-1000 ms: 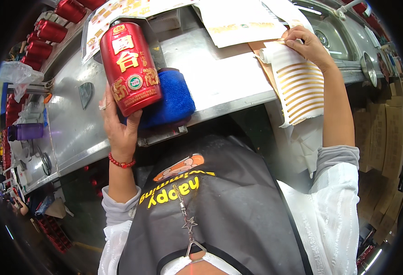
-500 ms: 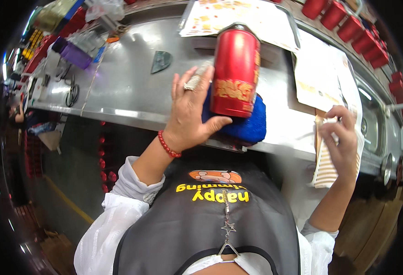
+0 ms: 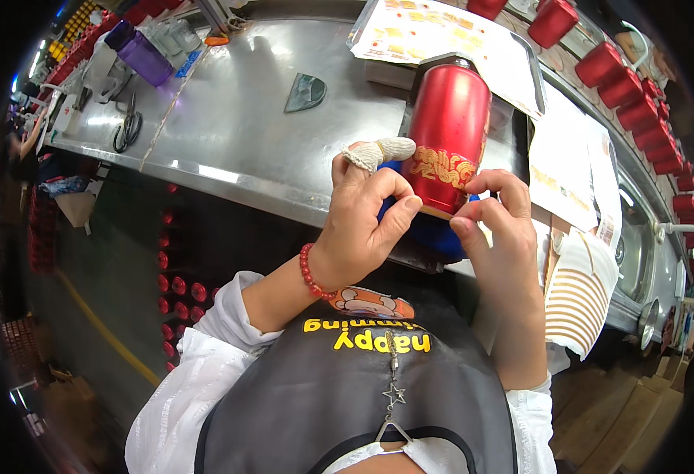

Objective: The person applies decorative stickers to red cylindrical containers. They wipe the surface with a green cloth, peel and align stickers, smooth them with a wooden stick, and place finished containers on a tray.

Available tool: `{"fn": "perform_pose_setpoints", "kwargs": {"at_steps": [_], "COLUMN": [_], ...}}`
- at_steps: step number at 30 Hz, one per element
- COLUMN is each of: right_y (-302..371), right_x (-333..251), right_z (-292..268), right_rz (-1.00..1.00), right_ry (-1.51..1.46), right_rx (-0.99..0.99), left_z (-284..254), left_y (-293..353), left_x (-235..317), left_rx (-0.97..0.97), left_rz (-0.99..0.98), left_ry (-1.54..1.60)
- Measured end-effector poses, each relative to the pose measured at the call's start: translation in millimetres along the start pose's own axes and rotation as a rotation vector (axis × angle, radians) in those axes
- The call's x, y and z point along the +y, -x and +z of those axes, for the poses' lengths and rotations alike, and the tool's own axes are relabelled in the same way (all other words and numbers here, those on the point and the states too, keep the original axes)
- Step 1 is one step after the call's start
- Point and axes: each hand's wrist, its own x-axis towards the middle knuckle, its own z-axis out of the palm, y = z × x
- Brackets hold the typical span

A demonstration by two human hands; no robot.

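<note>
A shiny red cylindrical bottle (image 3: pixel 451 107) with a gold dragon pattern (image 3: pixel 444 167) lies on a blue cloth pad (image 3: pixel 434 240), its dark end pointing away from me. At its near left side is my left hand (image 3: pixel 366 213), thumb and a bent finger pressed together by the near rim. A whitish cloth cover wraps one finger of that hand, which rests against the bottle's side. My right hand (image 3: pixel 501 225) is curled at the near right side, fingertips touching beside the gold pattern. Whatever either pinch holds is too small to make out.
Printed sheets (image 3: pixel 441 31) lie on a tray at the far side, with more paper (image 3: pixel 560 182) at right. A brown-striped sheet (image 3: pixel 580 304) hangs over the near edge. A dark green flat piece (image 3: pixel 306 92) and a purple bottle (image 3: pixel 140 55) are leftward; red bottles (image 3: pixel 619 91) line the far right.
My right hand has come left from the striped sheet to the red bottle. My left hand has shifted right and toward me, bending its fingers at the near end. The view has shifted slightly.
</note>
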Motion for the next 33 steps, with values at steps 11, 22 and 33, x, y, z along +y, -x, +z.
{"fn": "perform_pose_setpoints", "kwargs": {"at_steps": [11, 22, 33], "right_y": [4.5, 6.9, 13.9], "right_x": [6.1, 11.1, 20.5], "right_z": [11.5, 10.1, 13.6], "right_rz": [0.170, 0.218, 0.265], "right_ry": [-0.026, -0.070, -0.121], "right_rx": [0.049, 0.035, 0.059], "left_z": [6.7, 15.7, 20.2], "left_y": [6.3, 0.7, -2.6], "left_x": [-12.8, -15.5, -15.1], "left_rx": [0.035, 0.072, 0.062], "left_rz": [-0.201, -0.234, -0.223], "left_ry": [0.093, 0.147, 0.126]}}
